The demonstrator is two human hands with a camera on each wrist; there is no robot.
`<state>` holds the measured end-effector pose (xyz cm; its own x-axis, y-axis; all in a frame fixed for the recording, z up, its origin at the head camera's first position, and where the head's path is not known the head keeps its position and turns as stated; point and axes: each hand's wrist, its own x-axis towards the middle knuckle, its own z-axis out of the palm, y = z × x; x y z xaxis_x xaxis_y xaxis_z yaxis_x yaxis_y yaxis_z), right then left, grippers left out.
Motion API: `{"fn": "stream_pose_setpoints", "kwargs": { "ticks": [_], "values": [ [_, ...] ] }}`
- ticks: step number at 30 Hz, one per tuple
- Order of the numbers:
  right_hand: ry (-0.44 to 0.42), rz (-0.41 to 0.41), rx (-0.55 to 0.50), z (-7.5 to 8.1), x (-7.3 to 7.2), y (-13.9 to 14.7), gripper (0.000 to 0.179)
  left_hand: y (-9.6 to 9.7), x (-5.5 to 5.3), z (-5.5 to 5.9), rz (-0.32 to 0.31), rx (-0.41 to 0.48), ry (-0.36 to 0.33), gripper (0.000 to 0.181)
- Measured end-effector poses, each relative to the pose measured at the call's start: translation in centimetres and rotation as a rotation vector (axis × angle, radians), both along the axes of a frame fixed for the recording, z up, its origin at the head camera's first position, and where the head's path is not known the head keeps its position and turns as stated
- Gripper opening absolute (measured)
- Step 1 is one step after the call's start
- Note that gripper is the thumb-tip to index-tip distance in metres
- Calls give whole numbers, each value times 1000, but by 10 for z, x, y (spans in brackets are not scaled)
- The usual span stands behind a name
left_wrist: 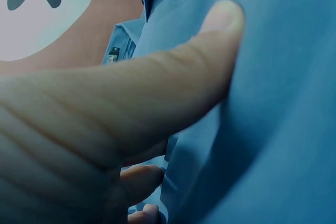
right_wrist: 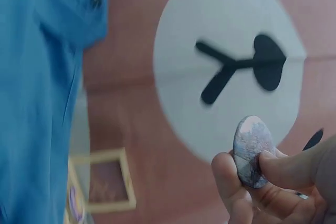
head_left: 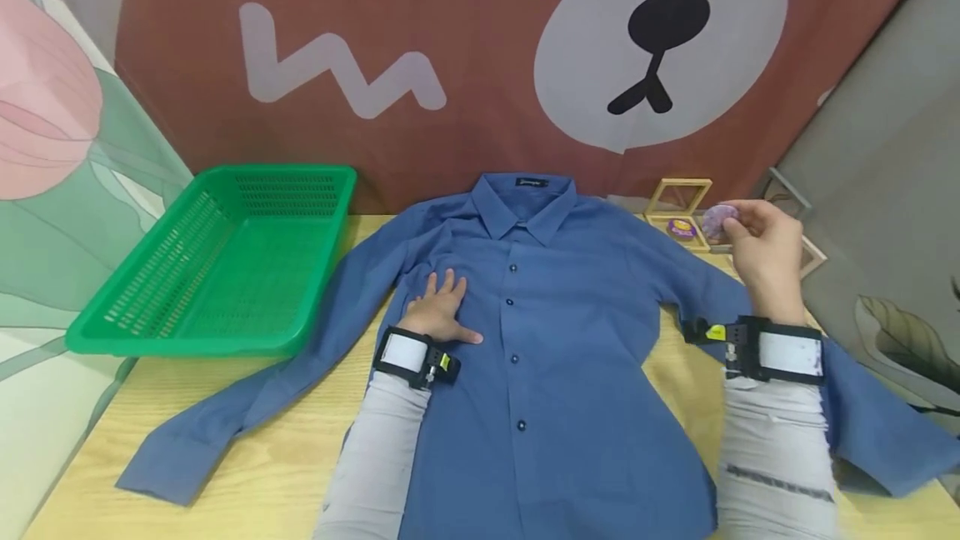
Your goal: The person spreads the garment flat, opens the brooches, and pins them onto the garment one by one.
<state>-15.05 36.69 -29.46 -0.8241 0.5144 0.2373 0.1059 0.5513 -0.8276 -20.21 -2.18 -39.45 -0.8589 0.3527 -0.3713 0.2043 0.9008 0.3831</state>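
A blue long-sleeved button-up shirt (head_left: 577, 332) lies spread face up, collar away from me. My left hand (head_left: 438, 312) rests on its chest, left of the buttons, fingers spread; in the left wrist view the thumb (left_wrist: 173, 87) lies along the cloth. Above the shirt's right sleeve, my right hand (head_left: 768, 252) pinches a round, flat purple-and-white badge (head_left: 720, 223) between thumb and fingers. The right wrist view shows the badge (right_wrist: 253, 153) held up with its thin edge visible. Just left of it stands an opened small wooden box frame (head_left: 677, 198) containing a purple-and-yellow badge (head_left: 682, 228).
A green plastic basket (head_left: 206, 352) with slotted sides stands on the left, against the left sleeve. More small frames (head_left: 813, 257) are partly hidden behind my right hand. The light wooden table (head_left: 277, 457) meets a brown bear-face backdrop (head_left: 480, 65) at the back.
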Motion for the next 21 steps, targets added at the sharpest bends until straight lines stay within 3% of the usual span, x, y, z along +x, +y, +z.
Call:
{"fn": "stream_pose_setpoints", "kwargs": {
  "ticks": [11,21],
  "values": [
    [133,136,-131,13,15,-85,24,-2,-2,2,9,9,-5,106],
    [181,248,-223,18,42,-128,23,-1,1,0,15,24,-8,106]
  ]
}}
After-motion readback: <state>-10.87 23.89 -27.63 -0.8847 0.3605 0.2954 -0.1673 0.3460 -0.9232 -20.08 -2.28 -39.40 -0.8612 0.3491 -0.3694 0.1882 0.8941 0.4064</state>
